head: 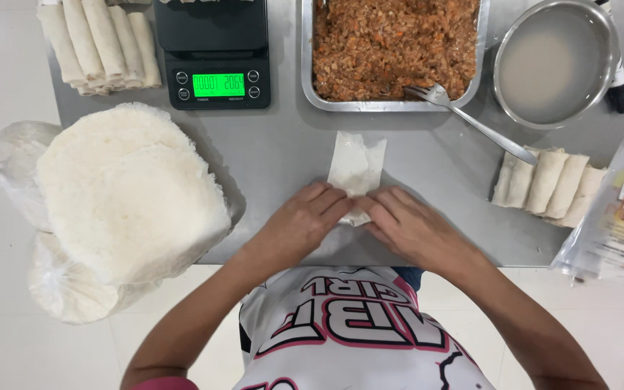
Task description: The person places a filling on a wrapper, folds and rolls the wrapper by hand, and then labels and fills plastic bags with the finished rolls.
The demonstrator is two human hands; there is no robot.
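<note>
Fingertips of both hands met on the near end of a white wrapper (356, 168), pinching and tucking it — left hand (303, 220) w/ fingers curled narrow onto the fold, right hand (409, 225) w/ fingers flatter but likewise pressed down on it, so both held the wrapper, neither spread wide. Wrapper lay on the steel table (283, 148), near the front edge at centre, its far end loose and reaching toward the tray (307, 65); sides looked folded in; filling inside couldn't be made out. Just beyond it sat that metal tray of brown minced filling (391, 43) flecked w/ orange, a fork (471, 121) resting w/ tines in the mix and handle slanting out over the table to the right. Right of the tray, a round metal bowl (554, 61) of cloudy pale liquid, a dark object w/ a white band against its far-right rim. Near the right hand, a row of finished rolls (547, 184) lay side by side, touching; beside them a clear plastic packet (619, 217) w/ red and yellow print hung over the table edge. Left of the tray, a black scale (214, 50) w/ a lit green display, and further left a 2nd stack of rolls (102, 43). At the left edge — a tall pile of round white wrappers (128, 191), overhanging the table, w/ bagged ones beneath and beside it.
</note>
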